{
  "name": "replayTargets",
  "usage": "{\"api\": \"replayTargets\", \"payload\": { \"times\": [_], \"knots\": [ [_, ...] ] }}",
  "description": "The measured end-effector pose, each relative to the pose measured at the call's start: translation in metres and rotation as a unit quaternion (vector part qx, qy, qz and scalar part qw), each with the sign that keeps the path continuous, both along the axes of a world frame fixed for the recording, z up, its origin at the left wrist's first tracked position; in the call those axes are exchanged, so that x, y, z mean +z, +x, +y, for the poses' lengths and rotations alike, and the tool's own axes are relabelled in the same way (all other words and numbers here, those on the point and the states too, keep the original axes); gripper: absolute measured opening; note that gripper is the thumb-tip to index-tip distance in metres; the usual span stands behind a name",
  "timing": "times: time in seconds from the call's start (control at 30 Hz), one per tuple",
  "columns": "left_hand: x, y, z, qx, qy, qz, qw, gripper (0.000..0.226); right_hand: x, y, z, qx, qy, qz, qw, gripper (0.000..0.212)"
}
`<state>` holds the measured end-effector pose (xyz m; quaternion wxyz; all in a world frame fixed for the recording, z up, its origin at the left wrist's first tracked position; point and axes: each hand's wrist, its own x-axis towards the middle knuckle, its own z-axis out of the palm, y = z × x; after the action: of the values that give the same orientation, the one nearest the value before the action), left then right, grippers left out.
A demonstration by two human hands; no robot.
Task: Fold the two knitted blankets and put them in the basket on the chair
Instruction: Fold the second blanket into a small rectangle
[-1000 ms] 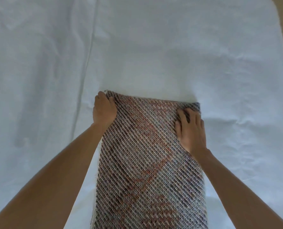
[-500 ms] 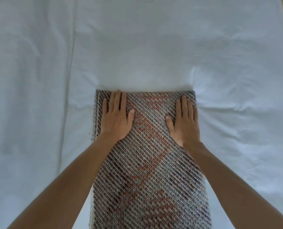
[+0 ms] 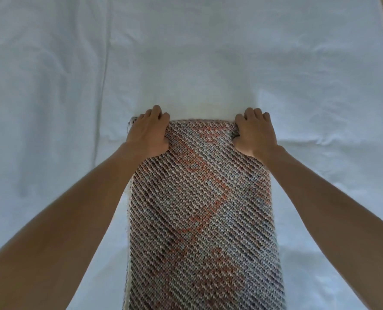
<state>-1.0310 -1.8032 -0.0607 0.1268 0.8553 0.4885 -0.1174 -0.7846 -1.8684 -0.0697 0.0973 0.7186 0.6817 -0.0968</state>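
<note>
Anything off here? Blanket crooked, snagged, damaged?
Nothing stands out. The knitted blanket lies as a straight folded strip on the white sheet, with no tears visible. The left hand and right hand each grip a far corner. Lower layers peek out slightly along its left edge.

A folded knitted blanket (image 3: 199, 220) lies on what seems a white-sheeted bed (image 3: 51, 86).
</note>
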Motion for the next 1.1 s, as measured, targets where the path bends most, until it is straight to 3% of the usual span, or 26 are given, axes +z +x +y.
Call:
{"api": "replayTargets", "payload": {
  "times": [0.2,0.5,0.67,0.77,1.1],
  "knots": [
    [0.029,-0.011,-0.020,-0.015,0.024,-0.020,0.999,0.036,0.016,0.008,-0.025,0.035,0.106,0.047,0.993,0.023],
    [0.074,-0.037,-0.104,-0.009,0.105,-0.066,0.992,0.029,0.069,-0.008,-0.100,0.052,0.196,0.050,0.978,0.030],
    [0.093,-0.055,-0.180,-0.025,0.137,-0.085,0.986,0.030,0.086,-0.024,-0.174,0.035,0.194,0.079,0.977,0.029],
    [0.089,-0.069,-0.231,-0.025,0.132,-0.095,0.986,0.020,0.089,-0.037,-0.226,0.035,0.189,0.084,0.978,0.023],
    [0.037,-0.099,-0.381,-0.011,0.037,-0.038,0.999,0.019,0.047,-0.078,-0.376,-0.010,0.100,0.063,0.993,0.019]
  ]
}}
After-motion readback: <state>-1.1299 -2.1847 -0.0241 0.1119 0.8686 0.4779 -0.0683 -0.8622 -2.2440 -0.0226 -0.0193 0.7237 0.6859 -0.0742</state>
